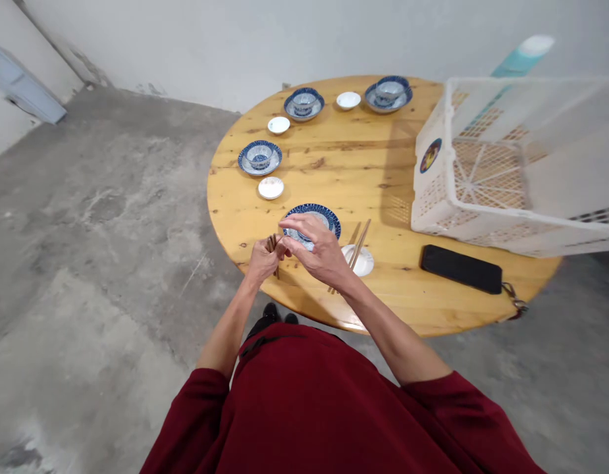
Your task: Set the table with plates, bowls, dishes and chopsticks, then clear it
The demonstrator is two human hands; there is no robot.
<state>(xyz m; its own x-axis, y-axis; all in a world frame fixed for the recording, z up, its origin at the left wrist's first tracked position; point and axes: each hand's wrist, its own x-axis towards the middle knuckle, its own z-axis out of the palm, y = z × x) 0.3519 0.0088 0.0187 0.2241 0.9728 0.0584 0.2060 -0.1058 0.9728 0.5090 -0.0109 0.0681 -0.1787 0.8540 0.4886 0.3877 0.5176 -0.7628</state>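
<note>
My left hand [262, 261] is closed around a bundle of brown chopsticks [272, 244] at the near left rim of the table. Right beside it, my right hand [318, 249] has its thumb and fingers apart, with the thumb close to the bundle; nothing shows between them. Under my right hand lies a blue-patterned plate [331, 217], partly covered by the hand, along with whatever sits on it. A pair of chopsticks [362, 240] rests across a small white dish [365, 262] just right of my right wrist.
On the round wooden table [334, 171] stand more blue plates with bowls [259, 157] and small white dishes [271, 188]. A large white plastic crate [432, 204] occupies the right side. In front of it lies a black phone-like case [461, 268] with a strap.
</note>
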